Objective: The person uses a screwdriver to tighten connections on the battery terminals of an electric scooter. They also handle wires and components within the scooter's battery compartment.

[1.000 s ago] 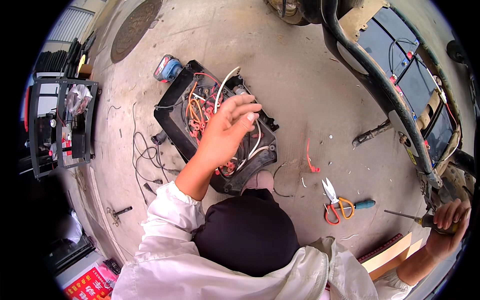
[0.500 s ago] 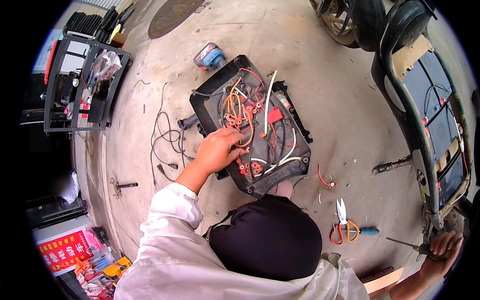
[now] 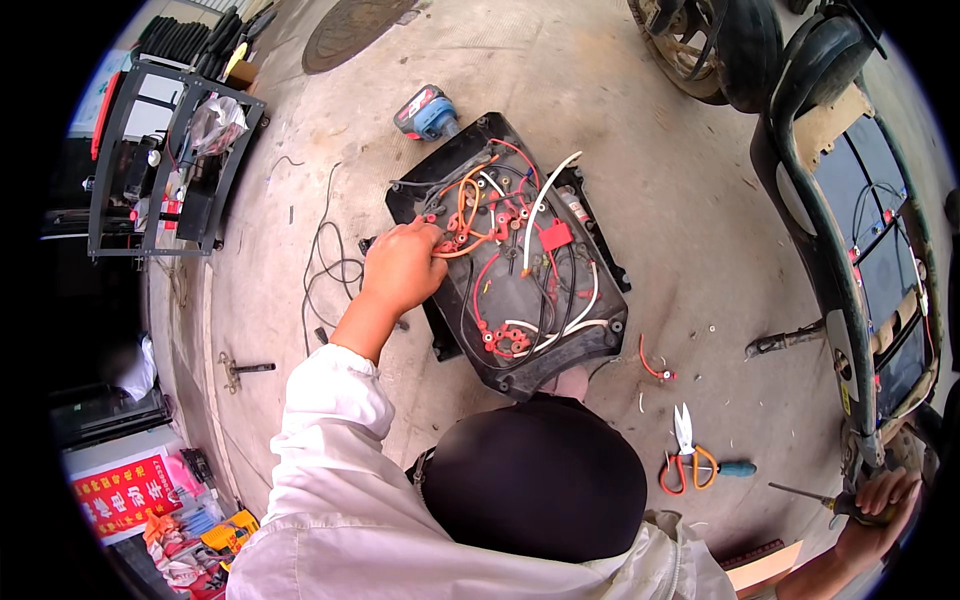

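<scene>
My left hand point(image 3: 404, 266) is over the left rim of a black plastic tray point(image 3: 490, 375), its fingers closed on an orange wire point(image 3: 468, 248). In the tray lie tangled red, orange, black and white wires with red-capped ring terminals point(image 3: 505, 340), and a red block point(image 3: 554, 235). My right hand point(image 3: 882, 512), low at the far right, grips a screwdriver point(image 3: 842, 504) by its dark handle, the shaft pointing left. The fingertips of my left hand are partly hidden.
A blue cordless drill point(image 3: 428, 115) lies beyond the tray. Scissors point(image 3: 684, 450) and a teal handle point(image 3: 737, 468) are on the floor at right, near a short red wire point(image 3: 652, 365). An electric vehicle frame with batteries point(image 3: 880, 250) stands right; a cart point(image 3: 165, 165) stands left.
My left hand has moved left and slightly up, from the tray's middle to its left rim, with the orange wire drawn along. My right hand stays on the screwdriver.
</scene>
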### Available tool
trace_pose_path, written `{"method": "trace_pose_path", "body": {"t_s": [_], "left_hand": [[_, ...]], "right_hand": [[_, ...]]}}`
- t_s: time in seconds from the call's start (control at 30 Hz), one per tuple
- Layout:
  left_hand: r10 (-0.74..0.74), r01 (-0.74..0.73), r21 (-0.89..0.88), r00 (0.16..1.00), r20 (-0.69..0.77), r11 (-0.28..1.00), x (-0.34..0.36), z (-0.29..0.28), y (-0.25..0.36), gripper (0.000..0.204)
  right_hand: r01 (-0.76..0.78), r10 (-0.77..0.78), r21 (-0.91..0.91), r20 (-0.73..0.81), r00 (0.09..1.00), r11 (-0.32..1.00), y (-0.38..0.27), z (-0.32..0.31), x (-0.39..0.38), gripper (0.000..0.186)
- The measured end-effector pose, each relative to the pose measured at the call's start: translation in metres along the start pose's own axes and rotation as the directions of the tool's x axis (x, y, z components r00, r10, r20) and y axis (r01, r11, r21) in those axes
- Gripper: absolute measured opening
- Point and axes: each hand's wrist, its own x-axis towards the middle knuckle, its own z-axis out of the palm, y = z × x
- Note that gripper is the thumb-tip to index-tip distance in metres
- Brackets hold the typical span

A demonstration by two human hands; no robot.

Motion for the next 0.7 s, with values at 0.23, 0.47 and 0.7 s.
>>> {"method": "trace_pose_path", "body": {"t_s": [0.23, 0.47, 0.7], "left_hand": [[0.128, -0.123, -0.144, 0.991, 0.03, 0.982, 0.008, 0.01, 0.024, 0.027], [0.206, -0.206, 0.012, 0.972, -0.115, 0.979, 0.03, 0.054, 0.042, 0.026], [0.069, -0.071, -0.005, 0.981, -0.18, 0.997, 0.023, 0.038, 0.037, 0.024]], "right_hand": [[-0.016, 0.017, 0.019, -0.003, 1.0, 1.0, 0.0, 0.006, 0.0, 0.032], [-0.003, 0.003, -0.024, -0.009, 1.0, 1.0, -0.003, 0.01, -0.001, 0.033], [-0.013, 0.013, -0.003, -0.016, 1.0, 1.0, -0.002, 0.007, 0.0, 0.033]]}}
